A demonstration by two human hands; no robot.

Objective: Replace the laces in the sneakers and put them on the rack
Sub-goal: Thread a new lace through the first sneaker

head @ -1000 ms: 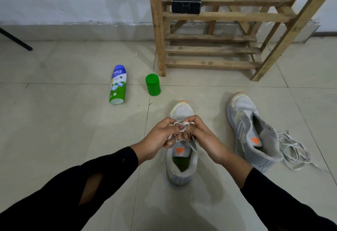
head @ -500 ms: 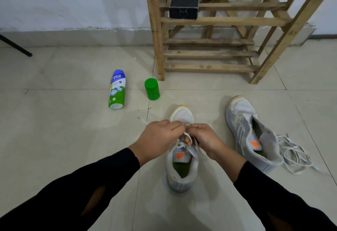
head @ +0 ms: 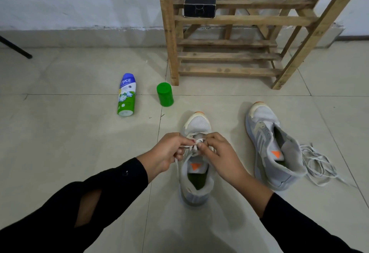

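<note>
On a pale tiled floor (head: pixel 60 153) before a white wall, a person seated in front of a wooden rack (head: pixel 229 21) works a white lace (head: pixel 194 147) into a grey sneaker (head: pixel 196 125). The shoe lies directly beneath the hands, its long axis running straight away from the person, heel nearest the body and toe aimed at the rack ahead. The left hand (head: pixel 169 153) and right hand (head: pixel 221 157) meet over the forward eyelets, each with fingers curled and pinching the lace; a strand trails down from the left. Neither hand is plainly nearer the work.

The second sneaker (head: pixel 265 139) stands well apart on the right, on the right hand's side, toe also away and tipped slightly leftward, its eyelets appearing bare. A loose lace bundle (head: pixel 317 163) lies just beside its heel; whether that is one lace or more cannot be told.

The count: two sneakers, two hands, one rack, one black box (head: pixel 200 3) on a rack shelf, one bottle (head: pixel 126 95) lying on the floor to the left, and one green cap (head: pixel 165 97) near it. Lacing looks to be at an early stage, with no shoe on the rack yet.
</note>
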